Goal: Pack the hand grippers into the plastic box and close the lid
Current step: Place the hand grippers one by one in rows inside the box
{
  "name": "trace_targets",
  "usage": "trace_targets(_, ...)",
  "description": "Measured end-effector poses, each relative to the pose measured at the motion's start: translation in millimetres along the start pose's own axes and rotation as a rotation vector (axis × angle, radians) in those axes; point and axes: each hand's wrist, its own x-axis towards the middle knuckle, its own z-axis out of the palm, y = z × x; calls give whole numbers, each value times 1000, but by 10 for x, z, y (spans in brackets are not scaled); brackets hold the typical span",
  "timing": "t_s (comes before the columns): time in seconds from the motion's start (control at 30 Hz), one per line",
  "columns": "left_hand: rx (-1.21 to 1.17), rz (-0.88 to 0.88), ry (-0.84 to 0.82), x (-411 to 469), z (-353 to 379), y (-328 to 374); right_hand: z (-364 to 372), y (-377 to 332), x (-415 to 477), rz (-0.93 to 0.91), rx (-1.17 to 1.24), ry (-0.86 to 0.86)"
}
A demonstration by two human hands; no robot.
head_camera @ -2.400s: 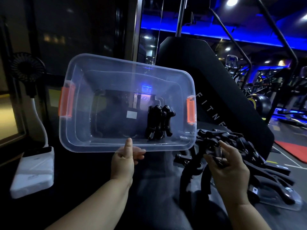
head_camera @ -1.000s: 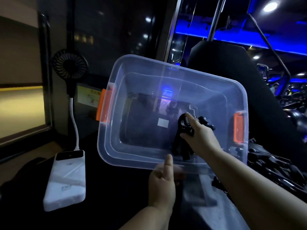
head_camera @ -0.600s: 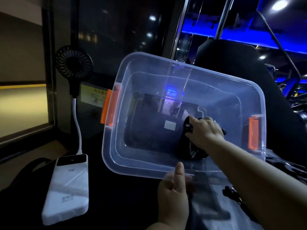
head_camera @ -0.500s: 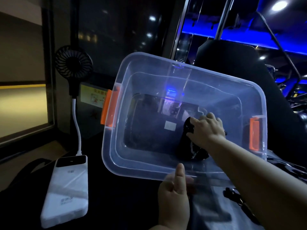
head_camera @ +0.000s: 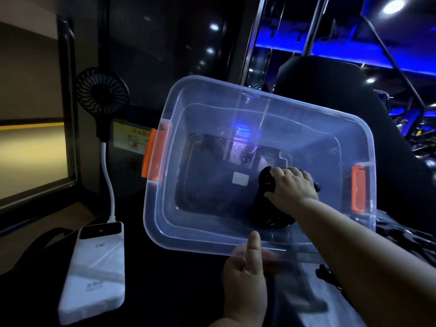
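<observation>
The clear plastic box (head_camera: 165, 232) with orange latches (head_camera: 152, 159) is tilted, its open side facing me. My left hand (head_camera: 245, 279) grips the box's near rim, thumb up over the edge. A small clump of black hand grippers (head_camera: 266, 208) lies in the right part of the box floor. My right hand (head_camera: 292, 187) reaches inside, fingers curled over the top of one of them. Its forearm crosses the near rim. No lid is on the box.
A white power bank (head_camera: 94, 270) lies at the lower left, wired to a small black fan (head_camera: 102, 95) standing behind it. More dark hand grippers (head_camera: 405, 234) are piled at the right edge, partly hidden by the box. A black machine panel (head_camera: 330, 90) rises behind.
My right hand picked a hand gripper from the pile at the right, carried it into the box and set it on the ones inside. My view swung left. The box stayed tilted in my left hand.
</observation>
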Motion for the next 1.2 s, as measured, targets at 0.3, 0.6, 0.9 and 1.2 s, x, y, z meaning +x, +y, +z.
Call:
trace_targets(0.3,22,46,27,-14,0,21,-96,25,-92,-17,85,-28)
trace_targets(0.6,-56,63,33,18,46,9,-320,128,-678,-3,295,141)
trace_targets(0.9,13,120,29,20,57,2,-246,491,-1662,136,405,212)
trace_targets(1.2,16,116,23,-29,48,-35,-190,987,-2432,361,252,30)
